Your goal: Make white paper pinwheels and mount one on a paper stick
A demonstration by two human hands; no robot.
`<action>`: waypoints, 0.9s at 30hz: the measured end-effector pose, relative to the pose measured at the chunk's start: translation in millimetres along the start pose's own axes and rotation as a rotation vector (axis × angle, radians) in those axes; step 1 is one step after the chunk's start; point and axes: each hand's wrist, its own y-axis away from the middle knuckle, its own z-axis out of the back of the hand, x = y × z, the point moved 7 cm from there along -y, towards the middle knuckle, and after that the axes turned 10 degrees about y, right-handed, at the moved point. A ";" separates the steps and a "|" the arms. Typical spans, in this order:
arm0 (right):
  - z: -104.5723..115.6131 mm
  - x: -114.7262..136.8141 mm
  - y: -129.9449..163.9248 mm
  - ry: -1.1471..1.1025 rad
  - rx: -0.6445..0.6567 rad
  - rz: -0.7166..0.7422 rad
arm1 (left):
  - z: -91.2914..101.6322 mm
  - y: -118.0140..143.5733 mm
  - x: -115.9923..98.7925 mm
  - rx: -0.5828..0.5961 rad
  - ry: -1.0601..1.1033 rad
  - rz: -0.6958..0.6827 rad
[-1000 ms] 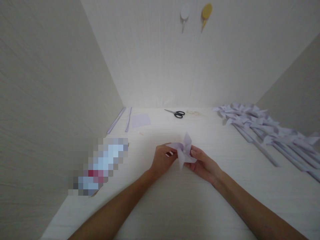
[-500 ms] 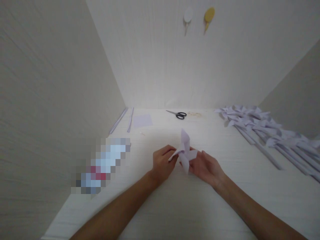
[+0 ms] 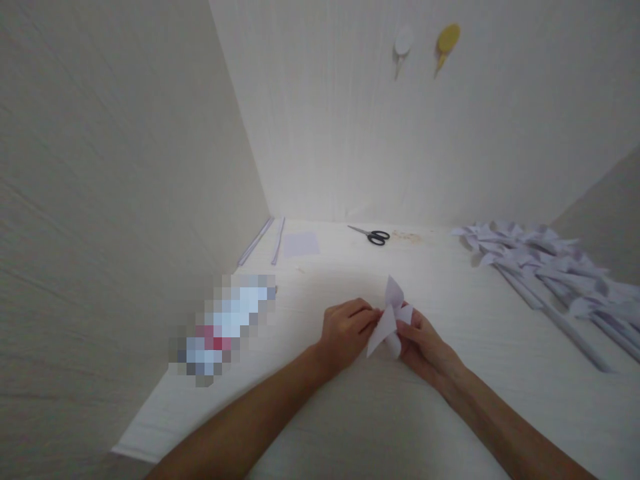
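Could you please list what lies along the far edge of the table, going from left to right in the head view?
Two thin paper sticks → flat paper square → scissors → pile of finished paper pinwheels.

At centre frame, the left hand (image 3: 346, 329) and right hand (image 3: 424, 340) both pinch a folded lilac paper pinwheel (image 3: 391, 319) just above the white surface (image 3: 350, 413). Black scissors (image 3: 373, 235) lie at upper centre. Finished pinwheels on sticks (image 3: 550, 267) are piled at the right edge.

Soft bright light, dim blurred edges
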 end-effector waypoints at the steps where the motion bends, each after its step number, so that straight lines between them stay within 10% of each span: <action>1: 1.0 -0.3 -0.5 -0.002 -0.004 0.006 | -0.4 0.2 0.8 -0.001 0.005 0.007; 18: 5.1 -1.1 -2.2 0.020 -0.029 0.002 | -4.6 2.6 15.3 -0.005 0.128 0.192; 27: 7.3 6.8 -1.8 -0.004 -0.091 0.028 | -0.6 8.6 47.6 -0.129 0.243 0.618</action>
